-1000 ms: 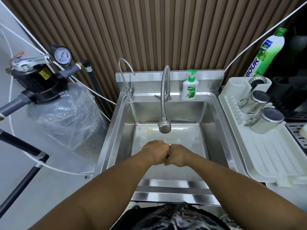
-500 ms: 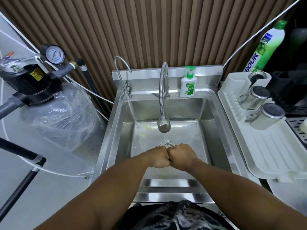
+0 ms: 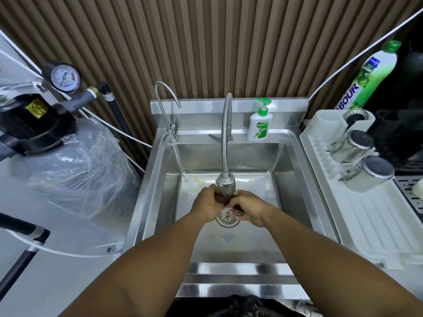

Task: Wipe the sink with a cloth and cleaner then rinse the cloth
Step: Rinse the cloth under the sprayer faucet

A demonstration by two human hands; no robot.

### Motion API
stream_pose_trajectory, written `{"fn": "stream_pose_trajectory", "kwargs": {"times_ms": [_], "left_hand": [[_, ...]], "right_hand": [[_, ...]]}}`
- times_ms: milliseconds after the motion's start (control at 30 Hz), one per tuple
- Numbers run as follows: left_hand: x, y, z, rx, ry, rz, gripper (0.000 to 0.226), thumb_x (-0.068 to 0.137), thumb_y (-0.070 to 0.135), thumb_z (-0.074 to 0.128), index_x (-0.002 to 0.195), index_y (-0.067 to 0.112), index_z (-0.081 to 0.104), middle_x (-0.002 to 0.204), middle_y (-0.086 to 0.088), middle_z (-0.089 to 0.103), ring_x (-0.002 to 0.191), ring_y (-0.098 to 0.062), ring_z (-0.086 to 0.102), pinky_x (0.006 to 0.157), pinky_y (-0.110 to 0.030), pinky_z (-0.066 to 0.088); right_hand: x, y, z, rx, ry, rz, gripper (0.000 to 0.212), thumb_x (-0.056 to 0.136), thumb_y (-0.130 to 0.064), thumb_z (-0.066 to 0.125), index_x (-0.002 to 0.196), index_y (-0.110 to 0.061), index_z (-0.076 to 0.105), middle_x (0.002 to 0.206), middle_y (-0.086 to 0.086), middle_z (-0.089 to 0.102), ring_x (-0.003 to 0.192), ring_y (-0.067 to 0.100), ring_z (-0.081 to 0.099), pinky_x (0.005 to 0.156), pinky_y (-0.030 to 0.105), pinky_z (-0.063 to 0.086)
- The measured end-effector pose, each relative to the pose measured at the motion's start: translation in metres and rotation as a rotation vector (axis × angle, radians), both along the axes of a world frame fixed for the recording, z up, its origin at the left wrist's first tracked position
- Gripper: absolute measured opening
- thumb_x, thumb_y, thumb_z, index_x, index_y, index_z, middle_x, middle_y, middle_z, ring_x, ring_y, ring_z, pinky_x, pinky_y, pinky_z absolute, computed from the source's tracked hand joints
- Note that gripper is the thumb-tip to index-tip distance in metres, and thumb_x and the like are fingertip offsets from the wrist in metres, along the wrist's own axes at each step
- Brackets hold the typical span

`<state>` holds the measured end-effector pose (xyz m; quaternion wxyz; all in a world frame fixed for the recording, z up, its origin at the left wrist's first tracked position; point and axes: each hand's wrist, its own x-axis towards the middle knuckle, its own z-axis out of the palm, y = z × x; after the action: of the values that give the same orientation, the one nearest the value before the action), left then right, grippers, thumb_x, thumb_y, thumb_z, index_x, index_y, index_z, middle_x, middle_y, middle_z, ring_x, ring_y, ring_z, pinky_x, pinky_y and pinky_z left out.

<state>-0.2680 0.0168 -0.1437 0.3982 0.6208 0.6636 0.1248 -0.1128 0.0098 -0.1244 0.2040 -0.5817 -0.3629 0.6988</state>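
Both hands are down in the steel sink, close together right under the head of the flexible faucet and just above the drain. Between them is a small dark cloth, bunched into a wad so that only a sliver of it shows. The left hand has its grip curled tight around one end, and the right hand is closed on the other end, its fingertips tucked under. It looks as if water is running onto the cloth, though the hands and the faucet head hide the stream, so I would not swear to it. The cloth seems soft and limp, and if soaked it will be heavier than it looks, floppy, and slick with any cleaner left in it. It cannot break, so it can be squeezed hard. The sensible hold is the one in use here: a full fist at each end, the middle left free under the spout, so it can be twisted or kneaded. A loose pinch would let it slide down onto the drain. A pump bottle of soap stands on the back ledge, well clear of the hands.
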Motion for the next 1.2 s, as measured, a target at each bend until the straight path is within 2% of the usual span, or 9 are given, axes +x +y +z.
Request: {"fn": "stream_pose_trajectory", "kwargs": {"times_ms": [100,267,433,600,767,933,1033,1100,1200], "left_hand": [[0.004,0.004,0.01,0.019,-0.059,0.06,0.025,0.074,0.02,0.074,0.098,0.015,0.071,0.093,-0.009,0.069,0.084,-0.028,0.066,0.074,-0.033,0.052],[0.01,0.008,0.001,-0.016,-0.148,0.102,0.022,0.085,0.008,0.066,0.106,0.013,0.067,0.092,0.001,0.066,0.086,-0.02,0.061,0.074,-0.027,0.045],[0.015,0.014,-0.007,-0.039,-0.177,0.093,0.023,0.082,0.002,0.067,0.101,0.014,0.066,0.093,-0.001,0.066,0.087,-0.02,0.062,0.073,-0.025,0.045],[0.011,0.014,-0.013,-0.047,-0.183,-0.06,0.032,0.086,-0.007,0.052,0.112,0.008,0.064,0.1,-0.003,0.064,0.093,-0.018,0.058,0.078,-0.023,0.044],[0.005,0.017,-0.011,-0.06,-0.181,-0.112,0.038,0.081,-0.006,0.053,0.111,0.016,0.06,0.104,-0.002,0.063,0.099,-0.019,0.06,0.082,-0.026,0.046],[-0.014,0.025,-0.016,-0.071,-0.161,-0.169,0.043,0.061,0.022,0.061,0.104,0.027,0.056,0.11,-0.004,0.059,0.104,-0.026,0.062,0.087,-0.04,0.056],[-0.03,0.036,-0.008,-0.22,-0.241,-0.209,0.055,0.08,0.0,0.062,0.126,0.027,0.045,0.114,-0.001,0.06,0.098,-0.022,0.062,0.07,-0.028,0.053],[-0.042,0.053,-0.006,-0.308,-0.32,-0.136,0.061,0.085,-0.006,0.055,0.134,0.029,0.042,0.126,-0.003,0.06,0.099,-0.021,0.062,0.069,-0.029,0.051],[-0.049,0.092,0.003,-0.282,-0.445,0.186,0.052,0.091,-0.005,0.051,0.135,0.024,0.05,0.131,-0.002,0.059,0.11,-0.02,0.059,0.085,-0.036,0.054]], "right_hand": [[-0.001,0.01,-0.005,-0.103,0.09,-0.177,0.019,0.09,-0.007,0.049,0.098,-0.011,0.065,0.089,0.01,0.063,0.067,0.017,0.058,0.076,0.035,0.047],[0.004,0.021,-0.015,-0.19,0.151,-0.374,0.024,0.096,-0.022,0.044,0.1,-0.006,0.062,0.088,0.015,0.066,0.061,0.023,0.059,0.062,0.034,0.046],[0.016,0.021,-0.024,-0.196,0.158,-0.263,0.03,0.1,-0.01,0.041,0.113,-0.005,0.068,0.095,0.014,0.072,0.083,0.023,0.065,0.066,0.031,0.05],[0.028,0.025,-0.022,-0.318,0.227,-0.062,0.034,0.087,-0.009,0.044,0.115,-0.004,0.062,0.105,0.017,0.069,0.095,0.03,0.067,0.078,0.036,0.056],[0.007,0.028,-0.013,-0.346,0.225,-0.018,0.03,0.09,-0.028,0.053,0.097,-0.006,0.071,0.097,0.015,0.064,0.093,0.033,0.064,0.074,0.035,0.057],[-0.008,0.029,-0.025,-0.297,0.268,-0.113,0.027,0.095,-0.02,0.061,0.112,0.0,0.066,0.096,0.018,0.072,0.081,0.027,0.07,0.07,0.032,0.059],[-0.01,0.024,-0.027,-0.298,0.319,-0.118,0.035,0.095,-0.021,0.064,0.122,0.001,0.062,0.099,0.017,0.071,0.082,0.026,0.067,0.063,0.028,0.056],[-0.007,0.022,-0.033,-0.302,0.34,-0.153,0.041,0.092,-0.02,0.065,0.128,0.001,0.06,0.103,0.017,0.068,0.08,0.025,0.065,0.056,0.028,0.054],[-0.002,0.019,-0.038,-0.317,0.379,-0.185,0.044,0.09,-0.016,0.062,0.132,-0.004,0.061,0.118,0.022,0.065,0.079,0.024,0.063,0.055,0.028,0.053]]}}
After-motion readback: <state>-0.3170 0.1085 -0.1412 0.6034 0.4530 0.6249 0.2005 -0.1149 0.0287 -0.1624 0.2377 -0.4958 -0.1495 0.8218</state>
